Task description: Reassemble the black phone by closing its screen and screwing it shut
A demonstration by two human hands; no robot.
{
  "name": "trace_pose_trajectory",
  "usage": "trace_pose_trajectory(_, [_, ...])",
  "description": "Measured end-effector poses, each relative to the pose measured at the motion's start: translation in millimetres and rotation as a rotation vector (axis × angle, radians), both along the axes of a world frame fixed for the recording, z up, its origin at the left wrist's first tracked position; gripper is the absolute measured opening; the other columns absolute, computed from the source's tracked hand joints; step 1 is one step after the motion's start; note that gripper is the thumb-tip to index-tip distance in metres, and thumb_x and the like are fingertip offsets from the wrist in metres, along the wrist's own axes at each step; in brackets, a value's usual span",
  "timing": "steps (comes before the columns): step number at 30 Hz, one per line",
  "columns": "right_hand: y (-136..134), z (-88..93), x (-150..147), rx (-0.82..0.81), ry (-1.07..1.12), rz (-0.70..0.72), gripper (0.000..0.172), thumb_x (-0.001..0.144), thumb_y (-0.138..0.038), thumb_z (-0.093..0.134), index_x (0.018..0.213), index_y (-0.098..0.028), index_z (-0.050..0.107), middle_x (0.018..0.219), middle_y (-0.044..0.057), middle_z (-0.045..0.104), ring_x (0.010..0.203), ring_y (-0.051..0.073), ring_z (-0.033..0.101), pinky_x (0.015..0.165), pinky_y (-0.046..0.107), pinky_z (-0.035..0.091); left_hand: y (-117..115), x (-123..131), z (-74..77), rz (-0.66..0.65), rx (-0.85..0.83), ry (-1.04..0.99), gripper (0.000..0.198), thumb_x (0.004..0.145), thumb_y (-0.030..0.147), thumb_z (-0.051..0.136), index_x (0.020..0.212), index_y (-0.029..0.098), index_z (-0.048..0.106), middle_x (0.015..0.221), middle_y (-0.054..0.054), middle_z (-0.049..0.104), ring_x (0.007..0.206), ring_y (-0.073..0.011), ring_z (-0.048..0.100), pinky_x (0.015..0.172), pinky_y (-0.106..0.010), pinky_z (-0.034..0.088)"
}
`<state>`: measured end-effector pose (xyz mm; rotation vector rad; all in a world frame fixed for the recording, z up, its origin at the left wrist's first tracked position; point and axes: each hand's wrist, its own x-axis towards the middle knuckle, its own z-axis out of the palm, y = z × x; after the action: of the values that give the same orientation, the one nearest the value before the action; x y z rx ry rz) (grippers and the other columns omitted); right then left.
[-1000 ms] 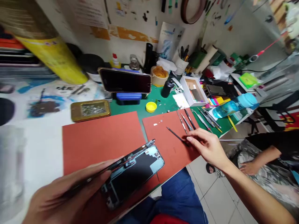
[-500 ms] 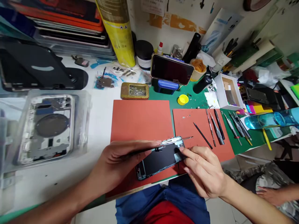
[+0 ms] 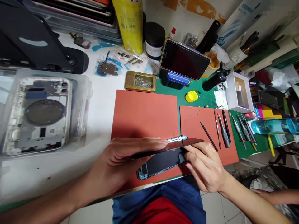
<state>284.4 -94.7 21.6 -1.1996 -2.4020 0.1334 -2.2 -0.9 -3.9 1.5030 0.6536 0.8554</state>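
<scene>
Near the table's front edge, my left hand (image 3: 126, 161) is closed, fingers above and thumb below, around a thin dark phone panel (image 3: 187, 144) seen almost edge-on. A narrow silver-edged phone part (image 3: 177, 138) shows just beyond its fingertips. Beneath the panel, tilted, lies an opened phone (image 3: 161, 165) with a flat black inner face and a metal rim. My right hand (image 3: 205, 166) pinches this phone's right end, and its upper fingers touch or nearly touch the panel's corner. The fingertips partly hide that end.
A red-brown mat (image 3: 144, 115) lies under the hands; a second mat (image 3: 193, 124) holds several slim tools. Behind stand a gold tin (image 3: 140, 81), a yellow cap (image 3: 191, 96) and a phone (image 3: 184, 59) on a blue stand. At left, a phone housing (image 3: 44, 109) rests in a clear tray. Another person's hand (image 3: 263, 196) is at right.
The thin dark panel now reaches further right, over the phone's right end, covering what was visible there. My right fingers have shifted slightly under it. The view has tilted downward.
</scene>
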Motion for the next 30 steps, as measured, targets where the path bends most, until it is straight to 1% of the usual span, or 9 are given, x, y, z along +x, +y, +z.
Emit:
trace_pose_trajectory(6, [2.3,-0.3,1.6,-0.033,0.01,-0.001,0.019,0.101,-0.006,0.054,0.11,-0.008,0.071,0.115,0.022,0.083,0.104,0.031,0.065,0.081,0.043,0.049,-0.8,0.3,2.9,0.006,0.011,0.019,0.06,0.099,0.0,0.073,0.136,0.047,0.083,0.13,0.011,0.086,0.118,-0.016,0.085,0.109,-0.022,0.064])
trace_pose_trajectory(11, [1.9,-0.1,4.4,-0.061,-0.005,-0.012,0.021,0.101,-0.007,0.054,0.114,-0.008,0.07,0.117,0.021,0.082,0.105,0.031,0.064,0.084,0.044,0.05,0.9,2.8,3.2,0.017,0.025,0.011,0.06,0.099,-0.001,0.074,0.135,0.045,0.083,0.129,0.011,0.086,0.118,-0.0144,0.085,0.11,-0.02,0.063])
trace_pose_trajectory(15, [4.5,2.5,3.4,-0.071,0.007,-0.012,0.022,0.099,-0.005,0.054,0.113,-0.009,0.069,0.115,0.02,0.082,0.103,0.029,0.064,0.087,0.044,0.05,0.7,3.9,5.1,0.026,0.033,0.006,0.058,0.098,-0.001,0.075,0.133,0.044,0.084,0.127,0.01,0.087,0.115,-0.0167,0.086,0.107,-0.022,0.066])
trace_pose_trajectory(24, [7.0,5.8,1.2,-0.073,0.001,-0.032,0.028,0.096,-0.004,0.053,0.118,-0.014,0.067,0.116,0.017,0.083,0.098,0.028,0.066,0.084,0.044,0.05,0.4,6.1,7.4,0.054,0.006,-0.001,0.054,0.099,0.003,0.077,0.129,0.046,0.086,0.124,0.01,0.087,0.111,-0.0191,0.088,0.104,-0.025,0.069])
trace_pose_trajectory(30, [6.6,6.5,2.4,-0.038,-0.044,-0.013,0.025,0.096,-0.006,0.054,0.117,-0.011,0.068,0.113,0.02,0.082,0.102,0.03,0.065,0.085,0.044,0.049,0.2,6.2,9.8,0.055,0.004,-0.014,0.055,0.098,0.001,0.076,0.128,0.047,0.085,0.125,0.011,0.086,0.112,-0.0178,0.087,0.105,-0.023,0.068])
